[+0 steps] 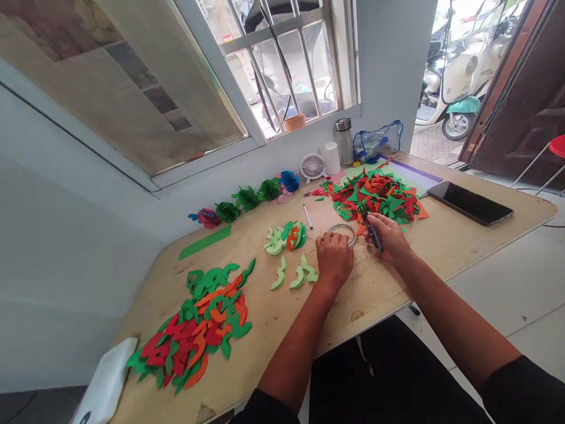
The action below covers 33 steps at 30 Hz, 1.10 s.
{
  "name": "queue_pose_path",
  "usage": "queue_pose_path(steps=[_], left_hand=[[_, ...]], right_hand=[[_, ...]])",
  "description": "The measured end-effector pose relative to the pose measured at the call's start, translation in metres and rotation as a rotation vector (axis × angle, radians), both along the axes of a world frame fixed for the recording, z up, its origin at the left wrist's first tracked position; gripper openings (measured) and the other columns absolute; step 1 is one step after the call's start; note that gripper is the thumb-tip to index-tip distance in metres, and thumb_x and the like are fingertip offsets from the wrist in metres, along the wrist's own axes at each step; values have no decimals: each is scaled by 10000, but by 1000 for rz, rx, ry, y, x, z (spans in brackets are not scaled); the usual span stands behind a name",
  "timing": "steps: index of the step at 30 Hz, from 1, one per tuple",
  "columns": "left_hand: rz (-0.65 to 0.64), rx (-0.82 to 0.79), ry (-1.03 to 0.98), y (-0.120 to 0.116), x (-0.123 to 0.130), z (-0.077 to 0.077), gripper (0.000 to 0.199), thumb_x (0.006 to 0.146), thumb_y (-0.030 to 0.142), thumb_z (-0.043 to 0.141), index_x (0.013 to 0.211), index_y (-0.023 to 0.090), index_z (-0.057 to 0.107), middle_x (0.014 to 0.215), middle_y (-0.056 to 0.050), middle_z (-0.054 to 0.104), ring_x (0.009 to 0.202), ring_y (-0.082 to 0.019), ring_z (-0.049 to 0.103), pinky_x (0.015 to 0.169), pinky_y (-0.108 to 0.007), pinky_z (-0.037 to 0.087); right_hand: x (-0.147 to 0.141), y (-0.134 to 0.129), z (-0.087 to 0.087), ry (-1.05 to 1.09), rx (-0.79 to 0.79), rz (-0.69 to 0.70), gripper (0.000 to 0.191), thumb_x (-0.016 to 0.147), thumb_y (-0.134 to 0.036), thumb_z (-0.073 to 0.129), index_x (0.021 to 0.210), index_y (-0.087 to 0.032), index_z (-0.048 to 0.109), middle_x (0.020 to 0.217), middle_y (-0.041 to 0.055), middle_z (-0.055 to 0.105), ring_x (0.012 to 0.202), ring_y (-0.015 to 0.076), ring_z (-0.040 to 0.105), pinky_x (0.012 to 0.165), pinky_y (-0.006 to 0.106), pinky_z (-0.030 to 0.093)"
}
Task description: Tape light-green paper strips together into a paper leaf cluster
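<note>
On the surface, a ring lies against the left hand, on the side toward the right hand. A pen lies beyond the left hand, the cut-out pile well to its left. The scrap heap sits behind the right hand, the phone to its right.

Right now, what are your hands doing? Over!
Left grip at the ring. Right grip holding a dark tool. Colored paper scraps heaped just beyond.

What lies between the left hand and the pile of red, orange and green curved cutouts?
Head view: a few pale-green curved cutouts, lying on the tabletop.
</note>
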<state>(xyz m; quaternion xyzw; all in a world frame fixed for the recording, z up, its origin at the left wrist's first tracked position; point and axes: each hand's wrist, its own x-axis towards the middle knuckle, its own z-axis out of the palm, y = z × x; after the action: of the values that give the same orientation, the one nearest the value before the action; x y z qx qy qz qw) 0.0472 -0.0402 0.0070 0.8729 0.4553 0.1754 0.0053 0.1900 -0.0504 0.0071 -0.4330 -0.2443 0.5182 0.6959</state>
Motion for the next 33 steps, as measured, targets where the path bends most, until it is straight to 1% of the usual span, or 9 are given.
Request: queue_pose_path(steps=[4, 7, 9, 12, 17, 21, 24, 27, 33], left_hand=[[68, 0, 89, 6, 10, -11, 130, 828, 193, 521, 847, 168, 646, 954, -115, 649, 991, -274, 509, 858, -440, 351], [66, -41, -8, 10, 7, -15, 82, 811, 172, 548, 812, 177, 630, 948, -99, 652, 1002, -263, 518, 875, -435, 358], [75, -91, -181, 14, 2, -15, 63, 791, 149, 569, 815, 182, 617, 932, -82, 660, 1011, -250, 532, 889, -424, 364], [55, -212, -558, 21, -7, -12, 68, 797, 148, 548, 839, 177, 594, 898, -68, 670, 952, -219, 581, 863, -385, 403], [-140, -543, -1233, 24, -14, -4, 117, 831, 274, 543, 866, 164, 533, 815, -62, 697, 842, -178, 651, 826, -334, 448], [-192, -600, -1467, 22, -17, 3, 165, 811, 298, 595, 891, 164, 540, 795, -53, 706, 840, -162, 653, 846, -322, 444], [-184, -646, -1452, 21, -20, 5, 292, 800, 317, 619, 1035, 163, 540, 755, -47, 706, 771, -153, 641, 748, -286, 455], [-176, -627, -1305, 20, -23, 4, 437, 807, 333, 614, 1196, 157, 525, 783, -56, 713, 746, -145, 619, 704, -264, 442], [-190, -434, -1023, 16, -25, 6, 367, 862, 293, 532, 1210, 192, 584, 808, -50, 696, 699, -134, 591, 719, -266, 452]], right_hand=[[-1, -2, 1, 69, 16, 68, 328, 579, -385, 772, 773, -192, 592, 707, -18, 643, 472, 68, 532, 377, 180, 375], [-1, -3, 2, 82, 32, 99, 309, 594, -369, 771, 781, -193, 599, 713, -13, 655, 490, 71, 538, 389, 177, 383], [-1, -3, 2, 84, 45, 94, 301, 604, -369, 768, 784, -200, 597, 702, -17, 654, 492, 75, 539, 390, 177, 380], [0, -5, 2, 74, 70, 90, 290, 634, -380, 755, 811, -208, 602, 710, -16, 658, 496, 77, 540, 396, 179, 380], [-1, -6, 2, -12, 99, 182, 266, 689, -384, 730, 857, -197, 640, 773, 9, 665, 514, 64, 533, 417, 173, 393], [-1, -7, 3, -45, 98, 172, 265, 677, -376, 746, 845, -187, 666, 795, 22, 659, 525, 59, 516, 436, 169, 408], [-2, -8, 3, -53, 92, 170, 270, 670, -385, 751, 832, -184, 673, 790, 26, 651, 537, 61, 511, 447, 170, 410], [-4, -7, 2, -92, 76, 167, 299, 664, -392, 753, 870, -191, 674, 791, 27, 652, 539, 65, 511, 439, 176, 392], [-7, -6, -3, -310, 109, 137, 348, 703, -405, 714, 968, -186, 660, 822, 45, 662, 562, 86, 509, 460, 211, 382]])
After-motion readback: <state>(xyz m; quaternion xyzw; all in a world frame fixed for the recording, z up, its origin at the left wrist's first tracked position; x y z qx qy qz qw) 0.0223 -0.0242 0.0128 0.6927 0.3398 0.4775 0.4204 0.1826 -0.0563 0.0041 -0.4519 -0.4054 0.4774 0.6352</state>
